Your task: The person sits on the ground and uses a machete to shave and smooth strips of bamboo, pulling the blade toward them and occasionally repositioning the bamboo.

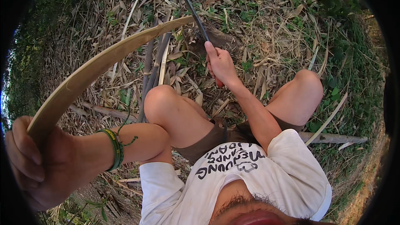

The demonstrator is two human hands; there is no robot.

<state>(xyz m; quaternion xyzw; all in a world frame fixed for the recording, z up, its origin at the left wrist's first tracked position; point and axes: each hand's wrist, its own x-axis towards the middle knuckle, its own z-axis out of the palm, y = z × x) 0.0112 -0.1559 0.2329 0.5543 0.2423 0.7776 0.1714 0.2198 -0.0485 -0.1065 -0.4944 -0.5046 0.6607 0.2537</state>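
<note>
A long, pale strip of split bamboo [100,61] arcs from the lower left up to the upper middle. My left hand [46,166] is closed around its near end, close to the view's left rim. In my right hand [221,64] is a machete [195,11] with a dark, narrow blade and a reddish handle; the thumb lies along the top of the grip. The strip's far end meets the blade partway along its length. Beneath that spot sits a brown wooden block or stump [216,39], partly hidden by the blade and hand.
Dark poles [156,62] lie on the ground beyond my left knee [160,102]. Dry leaves [250,0] and green weeds cover the ground. A pole [333,138] and a thin pale strip [329,118] lie beside my right knee [308,85].
</note>
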